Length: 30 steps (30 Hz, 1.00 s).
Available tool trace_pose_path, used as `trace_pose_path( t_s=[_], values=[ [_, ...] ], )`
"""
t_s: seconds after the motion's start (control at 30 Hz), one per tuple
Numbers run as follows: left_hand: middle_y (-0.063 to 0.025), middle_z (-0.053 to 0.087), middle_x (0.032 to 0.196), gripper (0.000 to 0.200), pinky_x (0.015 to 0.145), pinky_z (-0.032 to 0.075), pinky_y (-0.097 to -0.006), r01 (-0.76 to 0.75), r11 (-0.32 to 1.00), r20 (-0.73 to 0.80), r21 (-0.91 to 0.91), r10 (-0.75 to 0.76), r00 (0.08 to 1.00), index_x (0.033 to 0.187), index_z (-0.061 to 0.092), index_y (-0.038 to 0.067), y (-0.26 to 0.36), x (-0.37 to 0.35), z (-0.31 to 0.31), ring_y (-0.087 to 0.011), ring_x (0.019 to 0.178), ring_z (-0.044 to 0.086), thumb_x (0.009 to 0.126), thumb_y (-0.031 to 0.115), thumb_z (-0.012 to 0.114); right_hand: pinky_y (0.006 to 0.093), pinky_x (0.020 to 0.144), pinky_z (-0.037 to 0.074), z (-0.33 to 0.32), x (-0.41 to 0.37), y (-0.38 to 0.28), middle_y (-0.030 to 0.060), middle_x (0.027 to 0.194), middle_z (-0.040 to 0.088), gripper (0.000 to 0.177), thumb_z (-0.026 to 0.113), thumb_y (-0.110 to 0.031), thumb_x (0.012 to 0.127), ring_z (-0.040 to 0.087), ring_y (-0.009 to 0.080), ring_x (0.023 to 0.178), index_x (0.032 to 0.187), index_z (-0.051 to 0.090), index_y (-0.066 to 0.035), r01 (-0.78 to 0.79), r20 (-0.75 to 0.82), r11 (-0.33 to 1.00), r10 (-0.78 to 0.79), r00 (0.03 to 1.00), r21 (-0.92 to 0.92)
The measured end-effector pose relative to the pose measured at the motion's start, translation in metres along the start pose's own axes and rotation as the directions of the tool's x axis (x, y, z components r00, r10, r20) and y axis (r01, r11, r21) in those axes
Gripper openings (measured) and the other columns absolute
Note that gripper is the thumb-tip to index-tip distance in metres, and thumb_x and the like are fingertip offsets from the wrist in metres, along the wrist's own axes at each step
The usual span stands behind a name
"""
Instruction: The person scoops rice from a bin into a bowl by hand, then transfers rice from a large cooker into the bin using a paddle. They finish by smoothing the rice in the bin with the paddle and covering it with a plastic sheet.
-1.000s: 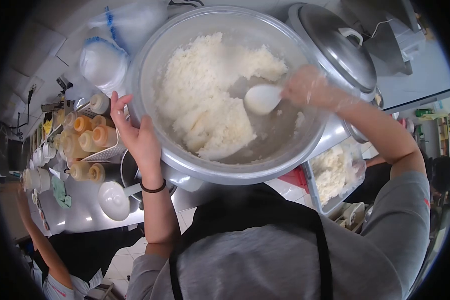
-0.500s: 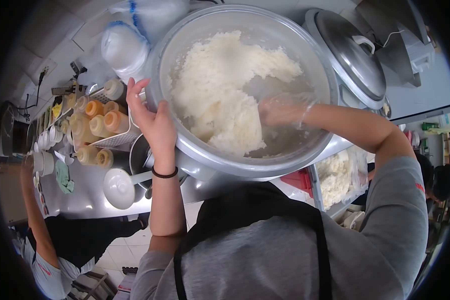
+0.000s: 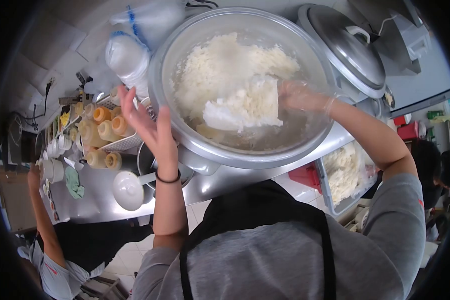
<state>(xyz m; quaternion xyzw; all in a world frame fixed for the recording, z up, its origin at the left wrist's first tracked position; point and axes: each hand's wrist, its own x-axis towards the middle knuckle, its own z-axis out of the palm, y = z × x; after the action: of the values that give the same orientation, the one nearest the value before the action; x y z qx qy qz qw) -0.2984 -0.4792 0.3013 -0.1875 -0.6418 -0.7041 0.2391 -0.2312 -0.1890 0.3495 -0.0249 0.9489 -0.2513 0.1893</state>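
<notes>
A big metal pot (image 3: 255, 161) holds white rice (image 3: 205, 67) with steam over it. My right hand (image 3: 301, 97), in a clear plastic glove, is inside the pot, its fingers closed at the straight right edge of a raised rice mound (image 3: 247, 106). Whatever the fingers grip there is hidden. Outside the pot's left rim, my left hand (image 3: 152, 131) has its fingers spread and holds nothing.
Left of the pot are a basket of sauce bottles (image 3: 102, 115), a white lid (image 3: 129, 191) and a green cloth (image 3: 74, 183). A large lid (image 3: 342, 47) leans at upper right. A tub of rice (image 3: 342, 175) sits lower right. A co-worker's arm (image 3: 45, 215) reaches in at far left.
My right hand has moved up and right in the pot, and a rice mound now stands raised beside it. My left hand has come off the rim, its fingers spread wider.
</notes>
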Motion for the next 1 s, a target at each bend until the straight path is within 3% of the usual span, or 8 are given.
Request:
trace_pose_path(
  t_s=[0.1,0.2,0.3,0.5,0.57,0.77,0.83,1.0],
  values=[
    [-0.0226,0.001,0.145,0.097,0.104,0.009,-0.0545,-0.325,0.905,0.271,0.274,0.252,0.929,0.138,0.019,0.012,0.036,-0.007,0.004,-0.0387,0.134,0.005,0.065,0.039,0.076,0.0355,0.082,0.041,-0.006,-0.013,-0.004,0.0173,0.091,0.056,0.024,0.055,-0.017,0.075,0.053,0.0285,0.091,0.092,0.061,-0.001,-0.054,-0.122,0.997,0.060,0.991,0.048],
    [-0.0245,-0.004,0.144,0.120,0.102,0.008,-0.0607,-0.410,0.754,0.385,0.514,0.225,0.895,0.141,0.010,0.013,0.051,-0.010,0.025,-0.0430,0.133,-0.001,0.052,0.050,0.079,0.0345,0.090,0.038,-0.013,-0.009,0.021,0.0142,0.106,0.055,0.034,0.053,-0.027,0.078,0.050,0.0284,0.104,0.104,0.062,-0.007,-0.148,-0.099,0.987,0.141,0.985,-0.061],
    [-0.0241,-0.006,0.144,0.121,0.099,0.006,-0.0642,-0.454,0.652,0.400,0.607,0.243,0.884,0.142,0.007,0.012,0.051,-0.010,0.048,-0.0448,0.132,-0.004,0.052,0.051,0.079,0.0338,0.092,0.037,-0.014,-0.022,0.040,0.0132,0.110,0.053,0.037,0.050,-0.029,0.080,0.049,0.0280,0.105,0.109,0.059,-0.007,-0.016,-0.119,0.998,0.023,0.993,0.055],
    [-0.0227,-0.008,0.144,0.121,0.099,0.007,-0.0645,-0.528,0.710,0.339,0.467,0.408,0.848,0.142,0.008,0.009,0.079,-0.010,0.091,-0.0463,0.131,-0.005,0.053,0.051,0.078,0.0337,0.090,0.039,-0.037,-0.080,0.053,0.0125,0.107,0.057,0.039,0.050,-0.032,0.081,0.053,0.0269,0.102,0.109,0.058,-0.007,0.057,-0.296,0.997,-0.038,0.955,0.057],
    [-0.0226,-0.008,0.144,0.122,0.101,0.009,-0.0617,-0.535,0.747,0.351,0.394,0.416,0.839,0.141,0.008,0.007,0.093,-0.016,0.114,-0.0449,0.132,-0.004,0.053,0.051,0.079,0.0329,0.084,0.043,-0.056,-0.118,0.017,0.0098,0.100,0.062,0.038,0.054,-0.035,0.080,0.056,0.0238,0.095,0.107,0.061,-0.010,-0.219,-0.368,0.971,0.169,0.914,-0.100],
    [-0.0244,-0.007,0.143,0.118,0.105,0.010,-0.0530,-0.659,0.746,0.411,0.101,0.572,0.710,0.140,0.013,0.007,0.141,-0.074,0.199,-0.0411,0.133,-0.005,0.052,0.048,0.081,0.0322,0.072,0.044,-0.029,-0.249,0.077,0.0083,0.083,0.064,0.030,0.058,-0.034,0.081,0.058,0.0204,0.079,0.092,0.065,-0.007,-0.352,-0.572,0.916,0.396,0.718,0.193],
    [-0.0233,-0.006,0.144,0.117,0.104,0.009,-0.0557,-0.671,0.741,0.437,0.022,0.596,0.673,0.141,0.013,0.012,0.150,-0.106,0.230,-0.0423,0.132,-0.003,0.052,0.044,0.082,0.0310,0.078,0.044,-0.013,-0.300,0.100,0.0096,0.093,0.063,0.040,0.059,-0.043,0.078,0.058,0.0189,0.089,0.100,0.063,-0.010,-0.469,-0.542,0.868,0.475,0.693,0.161],
    [-0.0215,-0.001,0.145,0.109,0.101,0.009,-0.0621,-0.595,0.789,0.634,-0.155,0.541,0.553,0.141,0.016,0.018,0.165,-0.212,0.319,-0.0444,0.132,0.000,0.055,0.034,0.081,0.0301,0.063,0.044,0.058,-0.415,0.188,0.0084,0.068,0.060,0.023,0.060,-0.021,0.078,0.055,0.0148,0.066,0.089,0.064,-0.001,-0.412,-0.596,0.847,0.531,0.603,0.336]
  ],
)
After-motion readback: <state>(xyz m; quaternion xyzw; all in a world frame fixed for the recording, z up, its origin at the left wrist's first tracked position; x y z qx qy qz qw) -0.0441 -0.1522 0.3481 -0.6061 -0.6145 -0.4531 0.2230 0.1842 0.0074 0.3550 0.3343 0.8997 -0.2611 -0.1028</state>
